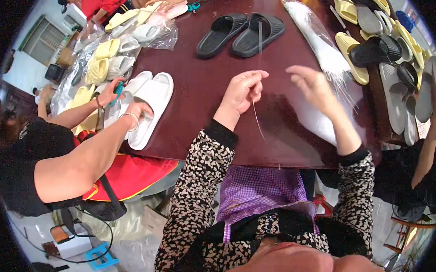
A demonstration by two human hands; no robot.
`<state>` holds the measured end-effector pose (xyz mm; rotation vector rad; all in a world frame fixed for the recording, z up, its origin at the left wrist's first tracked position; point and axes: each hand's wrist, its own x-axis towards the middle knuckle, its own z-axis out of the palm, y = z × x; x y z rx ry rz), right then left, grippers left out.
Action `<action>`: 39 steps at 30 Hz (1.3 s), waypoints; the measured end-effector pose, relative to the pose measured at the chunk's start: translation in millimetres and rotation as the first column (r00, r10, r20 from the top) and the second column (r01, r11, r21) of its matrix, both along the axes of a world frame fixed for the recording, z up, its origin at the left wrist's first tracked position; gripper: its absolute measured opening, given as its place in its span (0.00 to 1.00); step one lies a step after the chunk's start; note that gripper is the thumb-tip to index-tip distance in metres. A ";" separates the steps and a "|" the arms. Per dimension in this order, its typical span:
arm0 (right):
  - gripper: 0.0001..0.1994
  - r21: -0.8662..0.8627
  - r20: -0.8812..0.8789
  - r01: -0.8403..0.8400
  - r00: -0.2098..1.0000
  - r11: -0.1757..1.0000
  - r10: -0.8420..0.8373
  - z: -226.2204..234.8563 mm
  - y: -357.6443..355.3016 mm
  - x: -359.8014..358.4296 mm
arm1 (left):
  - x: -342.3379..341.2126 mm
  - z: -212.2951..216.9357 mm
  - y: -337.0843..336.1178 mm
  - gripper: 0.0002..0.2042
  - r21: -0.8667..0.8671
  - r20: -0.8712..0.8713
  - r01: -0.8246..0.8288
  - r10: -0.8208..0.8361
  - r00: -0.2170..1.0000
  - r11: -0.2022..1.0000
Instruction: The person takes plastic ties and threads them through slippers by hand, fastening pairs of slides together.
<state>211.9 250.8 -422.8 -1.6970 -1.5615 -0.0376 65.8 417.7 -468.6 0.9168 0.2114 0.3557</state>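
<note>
My left hand (243,92) is raised over the dark red table, fingers closed on a thin clear plastic strand (258,119) whose tail hangs below the fist. To its right my right hand (316,89) hovers, fingers bent and slightly apart, with nothing visible in it. Beyond them lies a pair of black slide slippers, the left slipper (220,35) and the right slipper (259,36) side by side. A clear narrow strip (260,36) stands out against the right slipper. A long bundle of white plastic strands (319,41) in a clear bag lies past my right hand.
At left, a co-worker's hand (140,114) touches white slippers (156,101); their other hand holds a teal tool (117,91). Yellow slippers (98,70) lie on plastic bags behind. Mixed slippers (399,56) crowd the right side. The table (198,140) ends just before me.
</note>
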 end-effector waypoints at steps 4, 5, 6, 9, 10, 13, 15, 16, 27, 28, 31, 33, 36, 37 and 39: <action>0.10 -0.010 -0.439 -0.003 0.898 1.000 -0.002 -20.1 11.7 -17.8 | -2.2 5.9 -11.0 0.09 0.118 -0.068 0.146 -0.138 0.988 0.982; 0.09 -0.012 -0.585 -0.034 0.811 0.999 0.020 -22.0 12.6 -20.3 | -2.9 6.5 -13.6 0.09 0.151 -0.089 0.184 -0.172 0.981 0.971; 0.09 -0.007 -0.714 -0.061 0.699 0.998 0.038 -22.9 12.5 -21.2 | -2.6 7.6 -16.4 0.09 0.184 -0.113 0.226 -0.208 0.972 0.957; 0.09 0.030 -0.793 -0.095 0.604 0.995 0.082 -30.7 10.0 -17.5 | -0.8 6.0 -23.5 0.09 0.203 -0.169 0.292 -0.260 0.951 0.935; 0.10 0.052 -0.826 -0.115 0.553 0.992 0.108 -33.2 8.8 -16.0 | 0.4 5.2 -25.5 0.09 0.213 -0.195 0.320 -0.281 0.940 0.923; 0.09 0.089 -0.841 -0.151 0.519 0.985 0.155 -37.8 10.0 -19.8 | 2.1 2.3 -26.9 0.09 0.216 -0.216 0.341 -0.295 0.931 0.915; 0.09 0.109 -0.846 -0.164 0.503 0.980 0.178 -38.7 10.2 -19.9 | 3.7 2.2 -26.8 0.09 0.219 -0.227 0.354 -0.305 0.925 0.909; 0.08 0.126 -0.873 -0.153 0.452 0.980 0.183 -38.9 10.5 -19.9 | 3.4 2.4 -26.8 0.09 0.213 -0.231 0.344 -0.295 0.927 0.915; 0.08 0.276 -0.955 -0.118 0.082 0.954 0.286 -41.1 5.9 -10.2 | 2.8 -0.7 -25.3 0.06 0.176 -0.231 0.318 -0.275 0.933 0.932; 0.08 0.276 -0.955 -0.126 0.078 0.953 0.287 -41.8 5.5 -9.6 | 2.7 -0.6 -25.7 0.06 0.184 -0.238 0.328 -0.282 0.929 0.927; 0.08 0.276 -0.955 -0.140 0.071 0.951 0.288 -43.3 4.9 -9.1 | 1.7 0.0 -27.1 0.05 0.200 -0.252 0.349 -0.296 0.921 0.915; 0.08 0.267 -0.961 -0.133 0.043 0.955 0.274 -44.4 5.0 -8.8 | 0.9 0.6 -28.0 0.05 0.237 -0.264 0.390 -0.327 0.907 0.890; 0.08 0.268 -0.962 -0.130 0.021 0.955 0.273 -42.8 2.9 -8.7 | 0.8 1.5 -29.6 0.05 0.261 -0.275 0.419 -0.349 0.896 0.870; 0.08 0.274 -0.961 -0.132 0.013 0.953 0.278 -41.2 1.8 -9.2 | 0.5 1.7 -30.0 0.05 0.267 -0.279 0.427 -0.355 0.892 0.864; 0.08 0.280 -0.959 -0.134 0.004 0.950 0.283 -39.9 0.2 -9.3 | 0.8 1.4 -30.5 0.05 0.273 -0.285 0.435 -0.360 0.888 0.858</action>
